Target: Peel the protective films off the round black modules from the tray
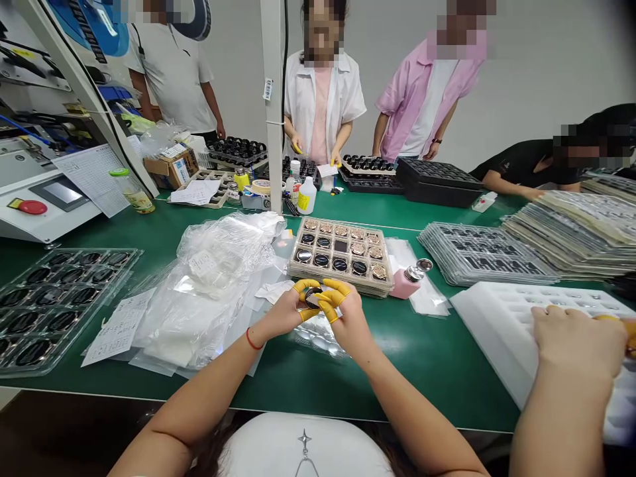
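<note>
My left hand [285,310] and my right hand [346,311], both in yellow finger cots, are closed around a small round black part [312,296] above the table's middle. It looks like a watch face, with a pale patch at its front that I cannot make out. Below my hands lies a clear plastic blister sheet [322,338]. Just beyond them stands a stack of clear compartment trays [348,283] with black and rose-gold round parts. A pink pump bottle [405,283] with a metal top stands at the stack's right corner.
Clear plastic bags [193,311] and a written sheet [119,326] lie left, beside a tray of round parts [130,257]. At right a co-worker's hand [579,331] rests over a white foam tray [489,324]. Tray stacks [477,262] stand beyond. A post [275,119] rises ahead.
</note>
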`<state>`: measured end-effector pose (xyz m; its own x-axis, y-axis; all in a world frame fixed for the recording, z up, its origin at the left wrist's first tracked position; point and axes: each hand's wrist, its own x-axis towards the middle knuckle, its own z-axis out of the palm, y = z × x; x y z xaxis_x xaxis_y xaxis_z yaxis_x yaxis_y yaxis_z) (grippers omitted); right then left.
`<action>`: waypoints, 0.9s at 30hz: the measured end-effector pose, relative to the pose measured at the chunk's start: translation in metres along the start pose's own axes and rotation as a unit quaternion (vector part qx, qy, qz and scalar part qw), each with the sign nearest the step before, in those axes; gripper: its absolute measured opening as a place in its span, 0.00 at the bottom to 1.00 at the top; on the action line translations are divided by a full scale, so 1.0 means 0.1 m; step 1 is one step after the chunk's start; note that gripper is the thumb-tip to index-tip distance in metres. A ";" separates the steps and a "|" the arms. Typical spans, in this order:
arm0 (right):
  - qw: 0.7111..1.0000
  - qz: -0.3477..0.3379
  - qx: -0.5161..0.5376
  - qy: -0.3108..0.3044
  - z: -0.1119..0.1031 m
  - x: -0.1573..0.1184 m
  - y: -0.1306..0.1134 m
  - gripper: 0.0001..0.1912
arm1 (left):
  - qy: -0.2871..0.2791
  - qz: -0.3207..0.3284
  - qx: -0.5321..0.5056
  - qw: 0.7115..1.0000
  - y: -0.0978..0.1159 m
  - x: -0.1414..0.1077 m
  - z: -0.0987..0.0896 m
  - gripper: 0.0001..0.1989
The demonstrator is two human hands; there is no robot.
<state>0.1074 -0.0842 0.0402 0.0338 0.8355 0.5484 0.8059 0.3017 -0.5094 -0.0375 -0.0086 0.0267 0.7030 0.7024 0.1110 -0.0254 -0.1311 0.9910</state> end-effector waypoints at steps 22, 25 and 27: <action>0.988 -0.048 -0.136 0.052 0.14 0.12 0.01 0.10 | 0.026 0.025 0.026 0.999 -0.03 -0.01 0.00 0.21; 0.989 -0.045 -0.133 0.045 0.14 0.22 0.04 0.09 | 0.029 0.030 0.033 0.999 -0.03 0.00 -0.01 0.22; 0.989 -0.045 -0.134 0.038 0.14 0.27 0.07 0.08 | 0.025 0.027 0.032 0.999 -0.03 0.00 -0.02 0.24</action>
<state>0.1058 -0.0532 0.0418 -0.0095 0.7702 0.6377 0.9351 0.2328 -0.2672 -0.0390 -0.0062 0.0237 0.6652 0.7273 0.1687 -0.0148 -0.2131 0.9769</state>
